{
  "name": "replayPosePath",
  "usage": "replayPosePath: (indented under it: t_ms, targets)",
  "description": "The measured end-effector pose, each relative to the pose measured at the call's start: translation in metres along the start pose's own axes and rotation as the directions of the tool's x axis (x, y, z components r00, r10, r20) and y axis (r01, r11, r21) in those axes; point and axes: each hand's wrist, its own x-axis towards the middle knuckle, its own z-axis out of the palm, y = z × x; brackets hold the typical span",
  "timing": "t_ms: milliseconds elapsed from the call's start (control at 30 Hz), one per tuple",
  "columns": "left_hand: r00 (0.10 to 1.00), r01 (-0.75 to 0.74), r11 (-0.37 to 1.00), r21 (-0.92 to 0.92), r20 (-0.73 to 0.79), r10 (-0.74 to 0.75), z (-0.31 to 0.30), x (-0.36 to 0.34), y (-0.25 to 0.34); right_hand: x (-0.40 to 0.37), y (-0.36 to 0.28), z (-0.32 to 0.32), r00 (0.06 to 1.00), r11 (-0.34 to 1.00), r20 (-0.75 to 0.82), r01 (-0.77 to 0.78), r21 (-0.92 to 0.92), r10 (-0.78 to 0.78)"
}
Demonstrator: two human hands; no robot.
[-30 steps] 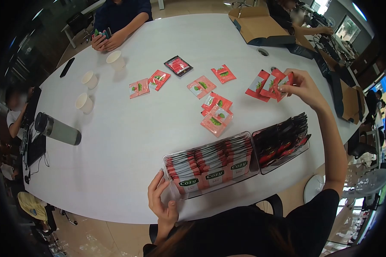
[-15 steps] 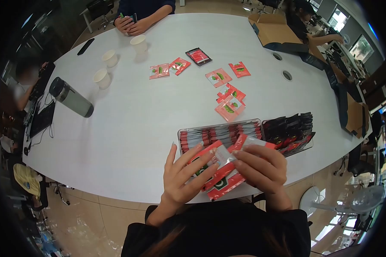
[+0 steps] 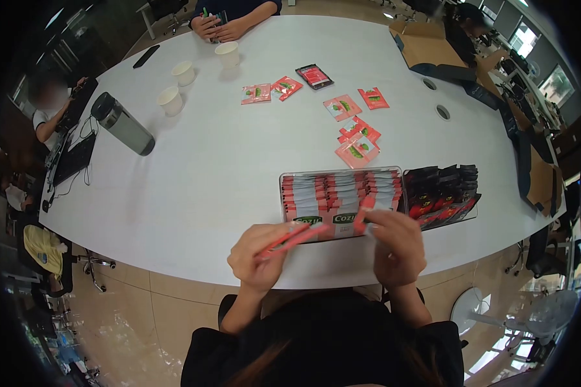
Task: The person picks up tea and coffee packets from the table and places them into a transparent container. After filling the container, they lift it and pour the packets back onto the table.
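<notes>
L hand [image 3: 258,257] holds thin red-pink sachets [image 3: 293,241] edge-on, approx. parallel.

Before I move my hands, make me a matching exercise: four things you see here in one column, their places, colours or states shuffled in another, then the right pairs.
Things:
1. Left hand
2. Bottle
3. Black packets
4. Cardboard box

Descriptions:
A. Right of the Cozy packets
B. Open, brown inside
C. Holding red packets
D. Grey-green with a dark lid

Pairs: 1-C, 2-D, 3-A, 4-B
</notes>
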Motion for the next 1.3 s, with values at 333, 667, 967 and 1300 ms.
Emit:
replayPosePath:
  t_ms: [333, 667, 967, 1300]
  targets:
    - [0.952, 0.191, 0.963, -0.192, -0.203, -0.229, -0.010, -0.026, -0.014, -0.008, 0.018, -0.010, 0.968, 0.975, -0.121, -0.220, 0.000, 0.219]
    - [0.927, 0.261, 0.953, -0.154, -0.236, -0.292, -0.012, -0.032, -0.018, 0.001, 0.008, -0.010, 0.868, 0.836, -0.081, -0.441, 0.327, 0.489]
    - [0.907, 0.246, 0.941, -0.232, -0.287, -0.308, -0.015, -0.039, -0.019, 0.026, 0.017, -0.026, 0.799, 0.798, 0.211, -0.592, 0.113, 0.563]
    - [0.910, 0.245, 0.935, -0.256, -0.272, -0.313, -0.018, -0.044, -0.021, 0.049, 0.038, -0.007, 0.580, 0.988, 0.813, 0.090, -0.122, 0.047]
